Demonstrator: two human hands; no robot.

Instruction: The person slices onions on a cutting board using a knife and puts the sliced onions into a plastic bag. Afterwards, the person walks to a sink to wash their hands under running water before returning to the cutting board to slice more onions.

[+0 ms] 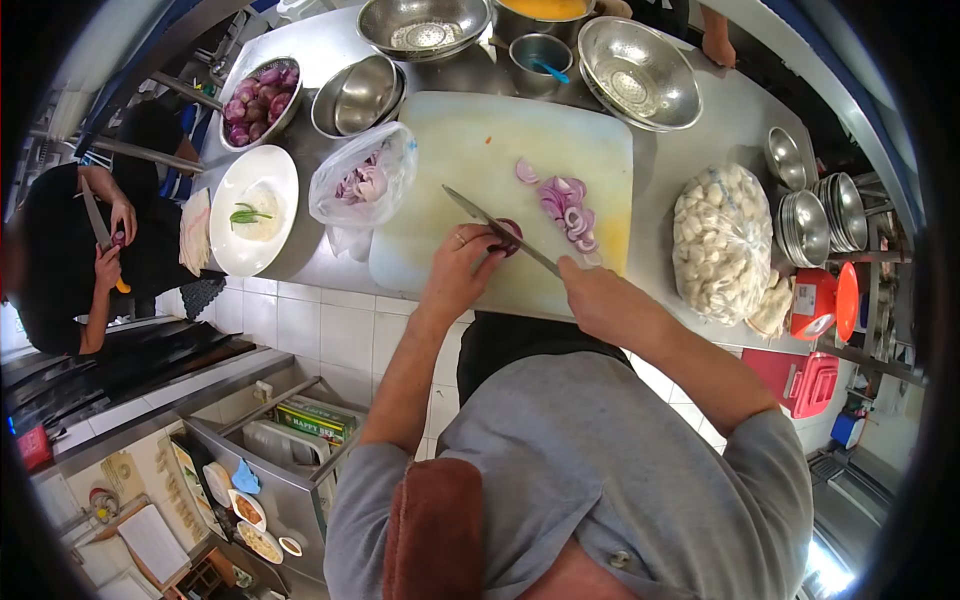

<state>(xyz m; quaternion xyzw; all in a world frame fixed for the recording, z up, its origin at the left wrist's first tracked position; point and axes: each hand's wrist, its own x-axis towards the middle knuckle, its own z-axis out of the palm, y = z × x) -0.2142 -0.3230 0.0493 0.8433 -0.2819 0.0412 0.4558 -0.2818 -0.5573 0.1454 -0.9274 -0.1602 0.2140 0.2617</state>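
On a large white cutting board [440,150], my left hand [465,262] presses a purple onion [507,236] down, its fingers closed around the near side. My right hand [595,295] grips the handle of a kitchen knife [520,243], whose long blade points up and to the left, against the onion. To the right of the blade lies a pile of sliced onion [570,212], with one separate slice [526,171] above it. Left of the board's middle, an open clear plastic bag [365,185] holds more cut onion.
A colander of whole purple onions [258,105] and a white plate [255,255] with green chilies stand at left. Metal bowls [640,75] line the back. A bag of garlic [722,245] and a red scale [812,303] are at right. A co-worker [70,250] cuts with a knife at far left.
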